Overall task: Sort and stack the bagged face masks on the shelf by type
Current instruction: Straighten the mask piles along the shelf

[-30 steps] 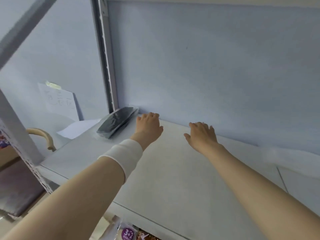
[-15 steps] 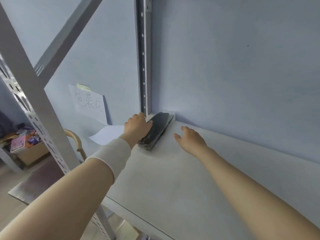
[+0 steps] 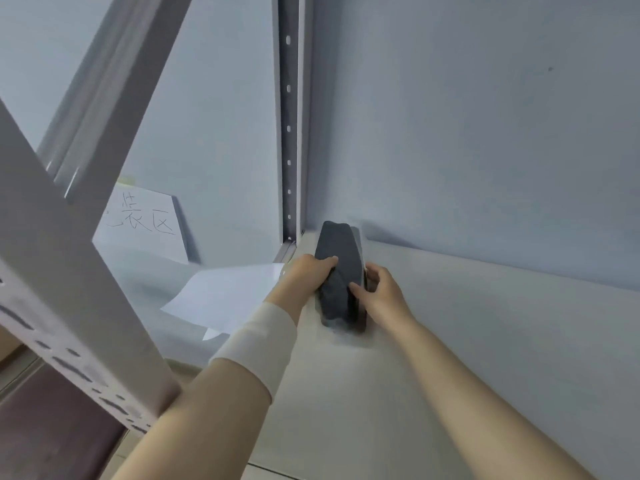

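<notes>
Thing: the dark grey bagged face masks (image 3: 337, 277), a narrow soft stack in clear plastic, lie flat on the white shelf (image 3: 450, 341) at its back left corner, far end close to the back wall.

Long axis: it runs from the front edge towards the back edge, tipped a little to the left at the far end, so it points almost straight away from me.

My left hand (image 3: 306, 275): it is on the stack's left flank, fingers curled over the top edge and gripping it. A white cloth wristband (image 3: 256, 341) sits on that forearm.

My right hand (image 3: 384, 292): it is on the right flank, thumb laid on top and fingers against the side, pinching the stack.

Key relation: the stack lies between my two hands, each touching a long side, neither nearer than the other.

Judgement: I seem to be squaring or lifting the stack; with both long sides held, it should slide along its own axis without twisting.

Risk: the slick bags may slip over one another.

Nearby: a grey perforated upright post (image 3: 289, 133) stands just left of the corner; a white paper sheet (image 3: 225, 292) lies beyond the shelf's left edge.
</notes>
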{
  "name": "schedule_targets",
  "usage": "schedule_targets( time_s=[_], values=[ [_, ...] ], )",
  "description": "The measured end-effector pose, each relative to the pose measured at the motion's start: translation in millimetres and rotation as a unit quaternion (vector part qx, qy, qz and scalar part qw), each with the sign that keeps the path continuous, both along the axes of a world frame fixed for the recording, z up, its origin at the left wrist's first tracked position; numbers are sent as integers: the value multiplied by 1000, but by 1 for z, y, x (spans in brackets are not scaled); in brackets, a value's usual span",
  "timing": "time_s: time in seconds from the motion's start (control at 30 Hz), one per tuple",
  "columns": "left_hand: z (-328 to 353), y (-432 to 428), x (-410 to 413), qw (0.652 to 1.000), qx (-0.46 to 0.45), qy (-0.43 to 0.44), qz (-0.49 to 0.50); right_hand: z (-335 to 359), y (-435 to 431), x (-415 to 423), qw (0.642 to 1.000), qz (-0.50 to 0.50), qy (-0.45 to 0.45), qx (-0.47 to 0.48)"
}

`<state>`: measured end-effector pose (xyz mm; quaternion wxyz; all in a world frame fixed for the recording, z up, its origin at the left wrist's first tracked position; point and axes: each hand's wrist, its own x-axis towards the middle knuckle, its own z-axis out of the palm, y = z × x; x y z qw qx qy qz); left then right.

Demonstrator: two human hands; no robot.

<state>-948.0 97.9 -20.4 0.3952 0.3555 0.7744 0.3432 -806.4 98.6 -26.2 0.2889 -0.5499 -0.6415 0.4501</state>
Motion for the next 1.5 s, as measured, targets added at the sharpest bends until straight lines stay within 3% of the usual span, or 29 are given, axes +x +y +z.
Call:
schedule_targets(
  time_s=[0.2, 0.3, 0.43, 0.8, 1.17, 1.4, 1.5],
  values=[
    [21, -18, 22, 974, 146, -174, -14, 16, -15, 20, 989, 15, 141, -29],
    [45, -31, 37, 940, 277, -184, -81, 34, -18, 31, 982, 35, 184, 28],
    [58, -33, 51, 909, 348, -172, -151, 43, -20, 42, 969, 17, 225, 102],
    [46, -31, 61, 890, 388, -169, -169, 32, -25, 50, 967, 9, 202, 156],
    [38, -37, 73, 890, 395, -172, -150, 20, -23, 50, 971, 19, 206, 123],
    [44, -30, 79, 907, 377, -166, -81, 31, -19, 57, 981, 30, 164, 102],
    [53, -24, 87, 897, 371, -238, -38, 38, -17, 75, 985, 32, 152, 77]
  ],
)
